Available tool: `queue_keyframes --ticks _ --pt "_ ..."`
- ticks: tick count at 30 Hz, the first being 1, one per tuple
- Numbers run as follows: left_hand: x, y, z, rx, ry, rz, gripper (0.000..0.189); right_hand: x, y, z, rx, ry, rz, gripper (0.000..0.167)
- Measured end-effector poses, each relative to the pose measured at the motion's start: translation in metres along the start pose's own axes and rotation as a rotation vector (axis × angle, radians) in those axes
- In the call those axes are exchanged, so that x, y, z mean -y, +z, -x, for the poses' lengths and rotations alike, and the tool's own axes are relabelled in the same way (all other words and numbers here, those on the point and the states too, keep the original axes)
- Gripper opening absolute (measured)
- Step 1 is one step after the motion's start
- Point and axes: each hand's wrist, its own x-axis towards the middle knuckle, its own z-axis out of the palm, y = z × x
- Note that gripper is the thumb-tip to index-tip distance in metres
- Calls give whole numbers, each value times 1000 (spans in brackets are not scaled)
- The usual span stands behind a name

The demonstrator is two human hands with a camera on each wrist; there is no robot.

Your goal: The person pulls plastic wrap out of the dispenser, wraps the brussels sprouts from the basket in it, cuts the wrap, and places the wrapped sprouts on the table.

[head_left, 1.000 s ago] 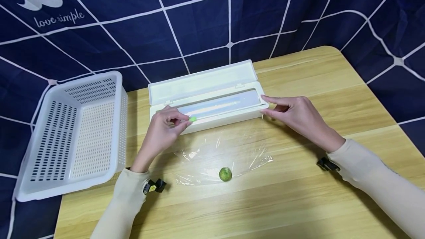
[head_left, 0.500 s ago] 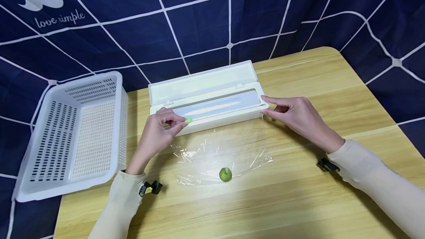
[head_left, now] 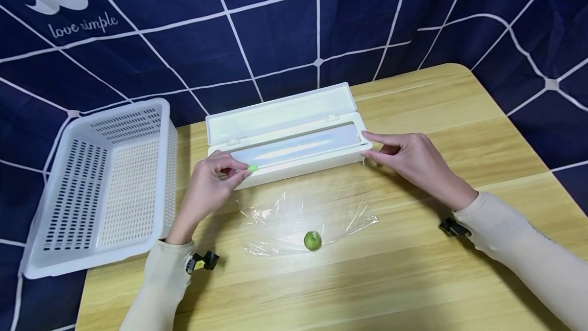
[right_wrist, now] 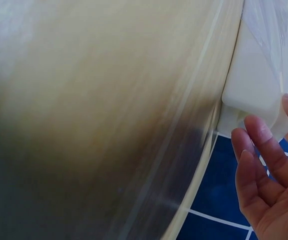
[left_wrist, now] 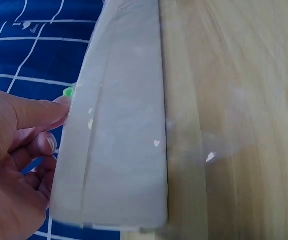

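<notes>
A white cling-film dispenser box (head_left: 294,160) lies open across the table's far side, its lid tipped back. My left hand (head_left: 245,168) pinches the small green slider (head_left: 252,167) on the box's front rail near its left end; the left wrist view shows a finger (left_wrist: 43,112) against the slider (left_wrist: 68,92) behind the box wall (left_wrist: 118,150). My right hand (head_left: 367,145) holds the box's right end between index finger and thumb, with the fingers (right_wrist: 264,165) beside the box corner (right_wrist: 256,85). A clear film sheet (head_left: 317,208) spreads from the box towards me, a small green lime (head_left: 312,240) on its near edge.
A white perforated basket (head_left: 98,183) stands at the table's left edge, partly overhanging it. The wooden table (head_left: 413,269) stretches bare to the right and front. A dark blue cloth with white lines hangs behind.
My left hand has slid the green slider leftward along the box's front rail. The right hand, the film and the lime have stayed put.
</notes>
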Motion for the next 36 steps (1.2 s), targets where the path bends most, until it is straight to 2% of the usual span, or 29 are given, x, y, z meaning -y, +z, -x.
queue_keyframes --ticks 11,17,24,36 --pt "6 -5 7 -12 19 -43 14 0 4 3 13 28 -13 45" --pt "8 -4 5 -23 37 -33 14 -1 2 2 -1 17 -16 45" --pt "6 -5 5 -26 20 -37 16 -1 1 2 3 14 -7 45" --pt "6 -7 5 -34 30 -45 17 -3 1 2 -10 -4 22 45"
